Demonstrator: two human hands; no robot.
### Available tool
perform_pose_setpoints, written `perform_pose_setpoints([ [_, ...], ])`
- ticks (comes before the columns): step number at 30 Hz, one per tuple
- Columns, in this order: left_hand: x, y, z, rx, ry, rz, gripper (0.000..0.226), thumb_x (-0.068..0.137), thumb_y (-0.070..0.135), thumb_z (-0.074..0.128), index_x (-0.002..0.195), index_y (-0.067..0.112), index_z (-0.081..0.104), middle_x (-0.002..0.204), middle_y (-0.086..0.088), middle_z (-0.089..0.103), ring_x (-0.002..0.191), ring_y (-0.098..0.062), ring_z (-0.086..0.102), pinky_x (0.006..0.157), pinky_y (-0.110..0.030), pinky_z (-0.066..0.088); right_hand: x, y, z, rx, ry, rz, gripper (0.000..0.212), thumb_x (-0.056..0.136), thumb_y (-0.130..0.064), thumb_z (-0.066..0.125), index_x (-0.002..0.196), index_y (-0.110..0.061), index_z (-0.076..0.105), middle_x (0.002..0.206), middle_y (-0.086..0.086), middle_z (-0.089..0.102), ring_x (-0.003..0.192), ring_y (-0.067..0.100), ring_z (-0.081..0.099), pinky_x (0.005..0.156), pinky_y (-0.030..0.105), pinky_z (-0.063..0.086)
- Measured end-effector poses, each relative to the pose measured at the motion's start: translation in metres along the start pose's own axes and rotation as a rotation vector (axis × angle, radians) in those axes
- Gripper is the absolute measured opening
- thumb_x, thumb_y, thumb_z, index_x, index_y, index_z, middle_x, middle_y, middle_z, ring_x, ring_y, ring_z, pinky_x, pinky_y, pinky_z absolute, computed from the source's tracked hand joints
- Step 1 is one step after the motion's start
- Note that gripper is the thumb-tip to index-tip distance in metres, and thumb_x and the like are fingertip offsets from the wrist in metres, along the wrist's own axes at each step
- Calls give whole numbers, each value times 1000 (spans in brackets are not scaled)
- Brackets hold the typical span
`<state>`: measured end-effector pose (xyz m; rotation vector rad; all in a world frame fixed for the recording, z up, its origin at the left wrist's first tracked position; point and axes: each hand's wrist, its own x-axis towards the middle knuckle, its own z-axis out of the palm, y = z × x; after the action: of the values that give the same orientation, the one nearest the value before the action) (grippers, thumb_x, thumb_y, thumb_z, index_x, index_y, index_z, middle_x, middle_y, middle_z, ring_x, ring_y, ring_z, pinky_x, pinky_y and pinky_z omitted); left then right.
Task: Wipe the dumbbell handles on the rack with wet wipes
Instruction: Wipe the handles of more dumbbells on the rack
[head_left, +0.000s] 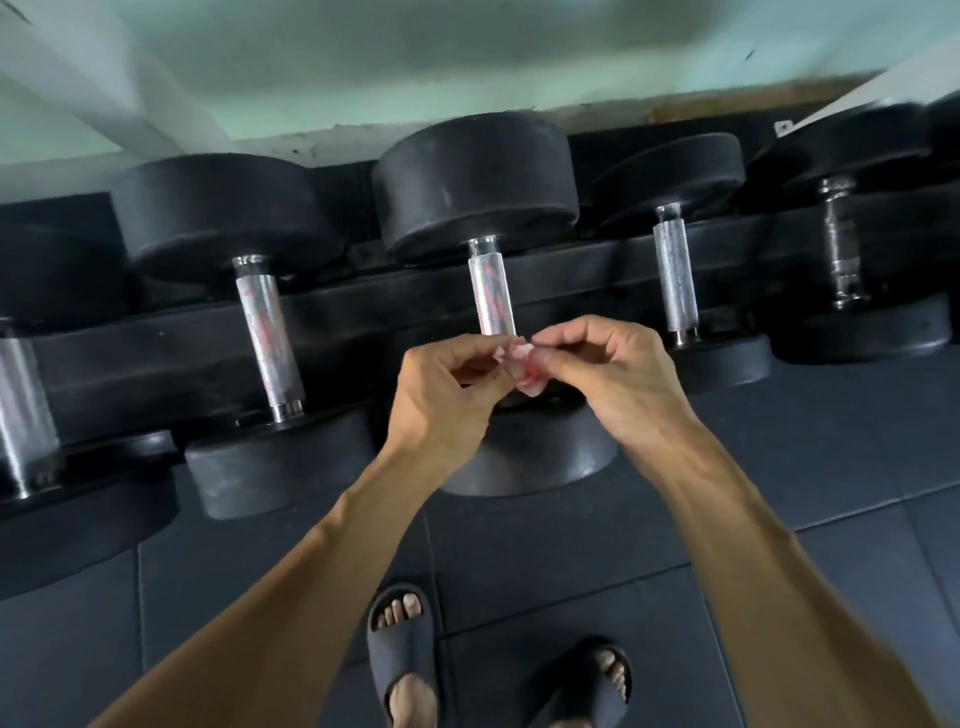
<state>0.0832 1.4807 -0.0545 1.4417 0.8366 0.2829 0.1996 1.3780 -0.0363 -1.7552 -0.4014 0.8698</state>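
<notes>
Several black dumbbells with knurled silver handles lie side by side on a low black rack (337, 317). Straight ahead, the middle dumbbell's handle (491, 291) shows reddish smears. Just below its near end, my left hand (447, 395) and my right hand (613, 379) meet, both pinching a small crumpled wet wipe (519, 364) stained pink. The wipe is held in the air, apart from the handle. The handle to the left (267, 338) also carries reddish marks; the one to the right (675, 280) looks plain silver.
A further handle (26, 405) sits at the far left and a dark, worn one (841, 244) at the far right. Behind the rack rises a pale green wall (467, 52). Dark rubber floor tiles (831, 467) lie below, with my feet in black slides (400, 644).
</notes>
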Motion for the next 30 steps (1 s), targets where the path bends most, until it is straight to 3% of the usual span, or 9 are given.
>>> perform_pose_setpoints([
  [3,13,-2,-14,-147,101,-176,7,85,14,76,87,21,75,79,3,77,80,-12,74,80,-27,60,2,13,3,-120,140,-12,13,86,-11,76,89,-23,75,83,0,77,81,6,72,73,10,51],
  [7,53,-26,-31,-352,245,-371,9,88,5,73,87,13,74,83,0,77,87,-14,75,86,-30,58,-6,45,12,-268,221,-46,19,87,-14,71,96,-31,71,94,-17,71,97,0,65,83,8,45],
  [11,95,-37,-30,-533,276,-398,13,88,0,70,95,9,65,79,-3,76,78,-15,74,76,-30,60,-8,61,25,-350,361,-71,17,88,-18,66,98,-31,71,86,-37,60,99,3,58,85,14,44],
  [14,117,-38,-23,-562,228,-402,15,91,2,67,88,16,65,73,0,75,76,-14,71,76,-28,59,-7,65,28,-404,395,-100,13,89,-16,64,94,-26,72,89,-52,51,93,3,57,79,8,40],
  [17,131,-39,-13,-695,224,-421,18,90,0,67,81,15,65,77,-4,71,75,-16,69,70,-29,58,-7,66,28,-414,410,-128,12,87,-24,58,89,-25,70,90,-51,51,91,4,58,76,10,39],
  [19,134,-41,-8,-700,184,-460,15,91,1,66,88,15,68,76,-3,71,68,-14,67,66,-27,58,-6,66,29,-421,422,-135,18,82,-30,53,87,-24,70,91,-50,52,90,6,59,74,12,40],
  [25,124,-55,-13,-429,-94,-504,25,91,-9,57,94,13,68,76,-2,71,64,-13,68,57,-22,57,-4,73,28,-464,425,-187,30,80,-39,43,83,-22,68,82,-18,65,91,6,55,74,8,39],
  [28,134,-52,-12,-605,-10,-486,31,90,-12,52,87,15,67,72,1,70,64,-12,67,59,-23,56,-3,76,28,-483,426,-189,32,81,-38,42,83,-19,68,83,-15,65,88,7,54,75,11,41],
  [30,145,-53,-9,-755,67,-506,26,94,-3,56,87,19,69,70,5,70,64,-8,67,66,-27,55,-2,77,27,-495,423,-202,32,81,-36,41,84,-18,68,83,-15,65,88,8,54,76,14,42],
])
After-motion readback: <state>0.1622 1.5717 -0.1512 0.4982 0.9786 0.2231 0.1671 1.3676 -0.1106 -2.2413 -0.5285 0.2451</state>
